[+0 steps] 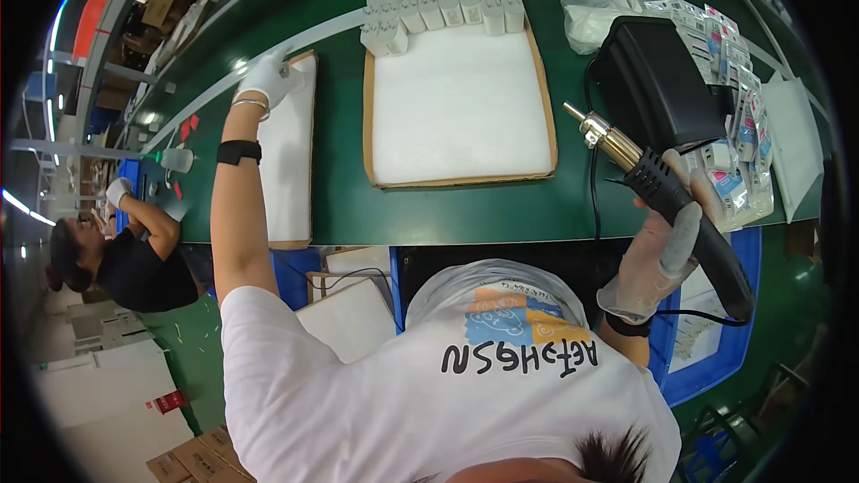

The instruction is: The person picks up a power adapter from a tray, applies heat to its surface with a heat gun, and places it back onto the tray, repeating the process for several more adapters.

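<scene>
Nearest the body, the gloved right hand (660,255) has its grip closed around the handle of a black hot-air gun (660,186), whose metal nozzle points up and left, just beside a wide tray. A blue bin (750,282) sits below the edge of the green bench (340,188). On the bench, the wide tray (461,116) with a white foam lining lies right of a narrow foam-lined tray (288,152). A black box (658,80) stands to their right, with plastic packets (738,139) beyond it. The gloved left hand (268,80) is over the narrow tray's far end; whether its grip holds anything, I cannot tell. White blocks (438,7) stand in rows along the wide tray's far edge.
</scene>
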Motion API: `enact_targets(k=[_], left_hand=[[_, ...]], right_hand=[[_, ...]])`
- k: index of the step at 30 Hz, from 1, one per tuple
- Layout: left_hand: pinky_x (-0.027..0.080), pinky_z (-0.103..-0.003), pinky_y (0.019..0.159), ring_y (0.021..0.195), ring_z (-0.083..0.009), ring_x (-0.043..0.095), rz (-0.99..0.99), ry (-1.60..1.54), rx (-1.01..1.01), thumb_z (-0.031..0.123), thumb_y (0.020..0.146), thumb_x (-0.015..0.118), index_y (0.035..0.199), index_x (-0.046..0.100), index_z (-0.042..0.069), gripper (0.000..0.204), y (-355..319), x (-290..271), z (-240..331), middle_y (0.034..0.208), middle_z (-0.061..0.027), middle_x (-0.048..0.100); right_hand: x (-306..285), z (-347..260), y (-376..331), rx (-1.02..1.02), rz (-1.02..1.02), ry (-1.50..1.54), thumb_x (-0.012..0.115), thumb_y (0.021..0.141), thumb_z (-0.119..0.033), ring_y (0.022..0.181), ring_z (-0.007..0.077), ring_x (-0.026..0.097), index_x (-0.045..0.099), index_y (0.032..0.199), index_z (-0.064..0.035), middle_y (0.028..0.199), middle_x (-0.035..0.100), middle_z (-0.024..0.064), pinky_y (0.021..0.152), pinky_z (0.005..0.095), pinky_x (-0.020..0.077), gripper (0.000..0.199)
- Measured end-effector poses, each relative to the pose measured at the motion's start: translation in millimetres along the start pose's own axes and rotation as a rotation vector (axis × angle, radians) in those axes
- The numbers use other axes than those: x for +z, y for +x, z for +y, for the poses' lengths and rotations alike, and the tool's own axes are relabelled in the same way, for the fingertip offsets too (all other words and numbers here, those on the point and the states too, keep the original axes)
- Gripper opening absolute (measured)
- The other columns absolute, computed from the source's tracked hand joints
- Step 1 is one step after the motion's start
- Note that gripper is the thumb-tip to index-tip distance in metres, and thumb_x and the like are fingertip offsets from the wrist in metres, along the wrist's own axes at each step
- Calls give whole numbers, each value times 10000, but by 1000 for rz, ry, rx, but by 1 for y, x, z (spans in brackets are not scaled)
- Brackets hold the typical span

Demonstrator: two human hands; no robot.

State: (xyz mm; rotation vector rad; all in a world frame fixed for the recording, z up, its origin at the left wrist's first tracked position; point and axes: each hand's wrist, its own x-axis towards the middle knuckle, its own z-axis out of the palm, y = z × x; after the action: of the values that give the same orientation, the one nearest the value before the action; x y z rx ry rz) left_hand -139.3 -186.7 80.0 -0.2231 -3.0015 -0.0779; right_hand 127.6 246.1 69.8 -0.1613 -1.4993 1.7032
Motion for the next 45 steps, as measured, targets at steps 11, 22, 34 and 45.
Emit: enact_targets(k=[11, 22, 34, 45], left_hand=[[501, -383, 794, 943, -337, 599, 47, 193, 405, 154, 759, 620, 937, 635, 108, 185, 12, -3, 152, 1055, -162, 597], [505, -373, 796, 932, -340, 596, 52, 176, 329, 79, 764, 618, 1032, 574, 51, 274, 1, 7, 160, 1037, -175, 565], [475, -301, 860, 1029, -173, 521, -153, -1552, -35, -66, 683, 715, 1181, 454, 45, 573, -172, 8, 234, 1178, -97, 524], [462, -293, 886, 1020, -156, 523, -187, -1485, -114, -66, 680, 726, 1153, 436, 26, 563, -194, 14, 253, 1122, -75, 530]], right_hand=[[10, 5, 3, -52, -32, 30, 528, 893, -348, 883, 259, 626, 474, 1127, -9, 1054, 595, 250, 639, 286, 527, 415], [3, -3, 2, -4, -3, 24, 506, 896, -402, 875, 259, 630, 527, 1067, -22, 1032, 605, 241, 635, 284, 520, 417], [7, 2, 7, -173, 20, 144, 479, 915, -387, 672, 202, 610, 508, 1061, -19, 826, 649, 238, 660, 299, 504, 397], [2, -14, 6, -376, -368, -359, 423, 945, -383, 726, 214, 636, 460, 1124, -30, 885, 647, 205, 728, 321, 522, 397]])
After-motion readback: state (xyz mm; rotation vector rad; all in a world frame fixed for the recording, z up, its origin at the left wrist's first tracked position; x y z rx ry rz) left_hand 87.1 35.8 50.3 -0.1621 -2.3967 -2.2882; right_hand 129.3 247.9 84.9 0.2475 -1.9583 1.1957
